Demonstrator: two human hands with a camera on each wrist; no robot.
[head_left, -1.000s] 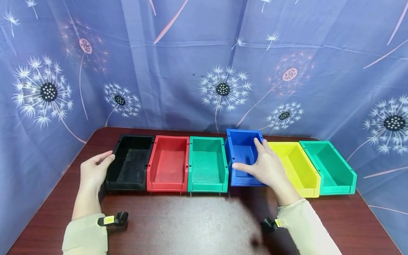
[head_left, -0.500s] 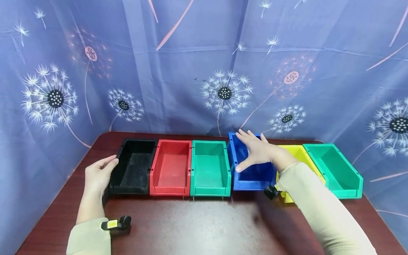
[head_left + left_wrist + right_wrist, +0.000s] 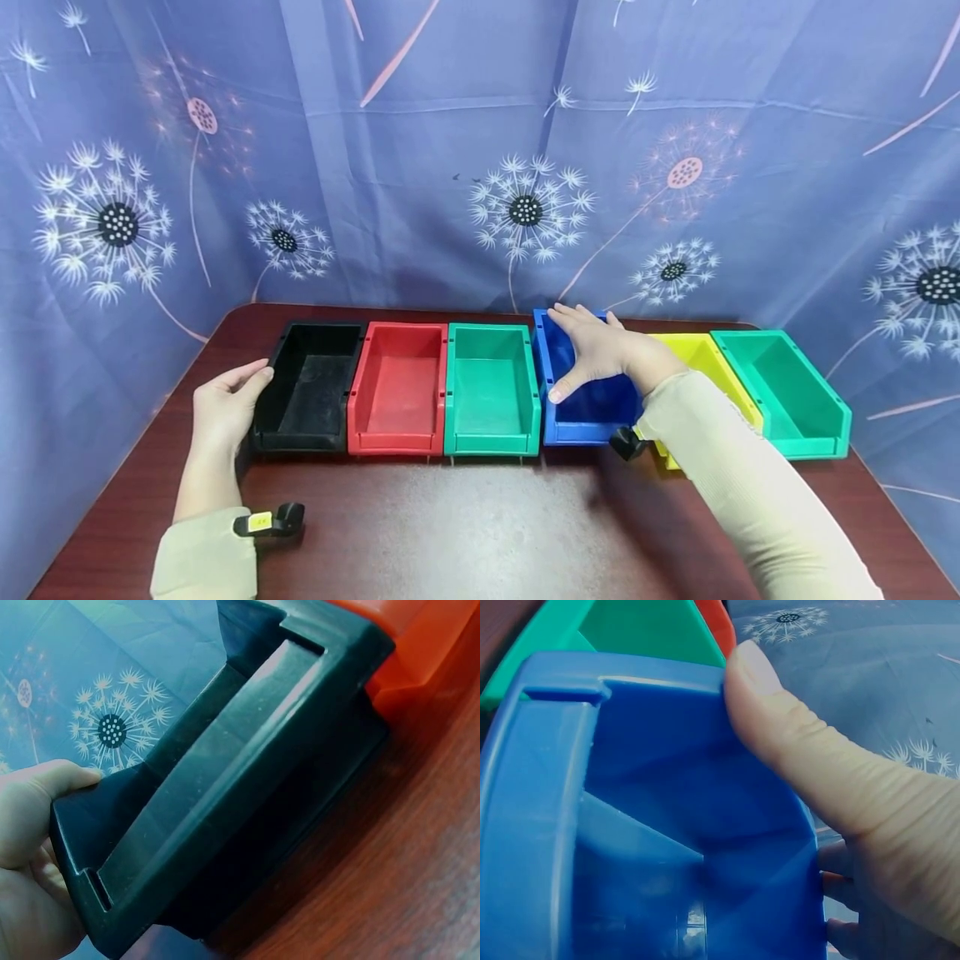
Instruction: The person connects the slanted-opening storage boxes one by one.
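Observation:
My left hand (image 3: 223, 407) pinches the left rim of a black plastic storage bin (image 3: 300, 441), which stands at the left end of a row of bins. In the left wrist view the thumb lies on top of the black bin's side wall, the other fingers outside it. My right hand (image 3: 603, 354) spans a blue storage bin (image 3: 581, 433), its thumb on the left rim and the fingers reaching over the back edge. The right wrist view shows the thumb (image 3: 780, 724) on the blue bin's rim and fingertips behind the wall. The blue bin sits slightly farther back than its neighbours.
Between the black and blue bins stand a red bin (image 3: 396, 444) and a green bin (image 3: 491, 444). Partly behind my right sleeve is a yellow bin (image 3: 697, 354), with another green bin (image 3: 813, 448) at the right end. A patterned blue curtain (image 3: 420, 183) hangs behind the brown table (image 3: 360, 533).
My right hand has turned and reached from the blue bin's right side over to its back edge, the forearm now crossing the yellow bin. My left hand stays on the black bin.

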